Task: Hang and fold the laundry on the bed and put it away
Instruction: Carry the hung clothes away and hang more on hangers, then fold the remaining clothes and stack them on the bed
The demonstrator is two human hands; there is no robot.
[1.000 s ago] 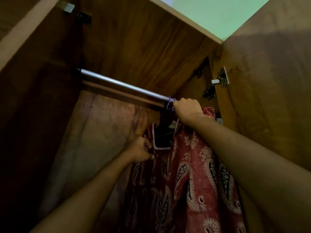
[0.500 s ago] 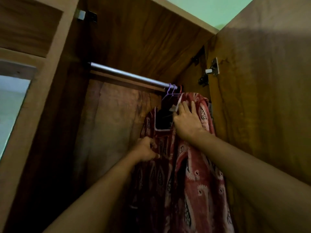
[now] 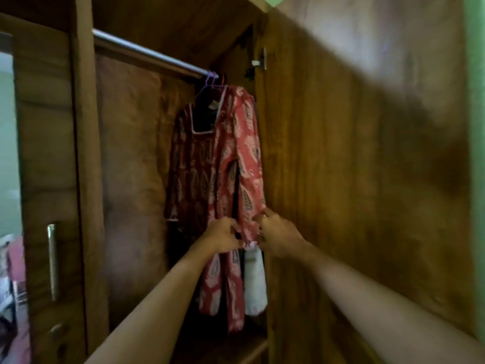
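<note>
A red paisley-print dress [image 3: 210, 164] hangs on a purple hanger [image 3: 210, 84] from the metal rail [image 3: 147, 52] at the right end of the wooden wardrobe. Both my hands are low on the dress, close together. My left hand [image 3: 223, 236] pinches the red fabric near the sleeve's end. My right hand [image 3: 275, 235] grips the sleeve cuff beside it. A white piece of cloth [image 3: 254, 282] hangs just below my right hand.
The open wardrobe door [image 3: 367, 179] stands close on the right. A closed door with a metal handle [image 3: 52, 261] is on the left, and a bit of bed with laundry [image 3: 11, 271] shows at the far left. The wardrobe floor edge [image 3: 252, 348] is below.
Both hands have dropped from the neckline and hanger to the lower sleeve of the dress. The view has pulled back and tilted down, showing the whole garment hanging.
</note>
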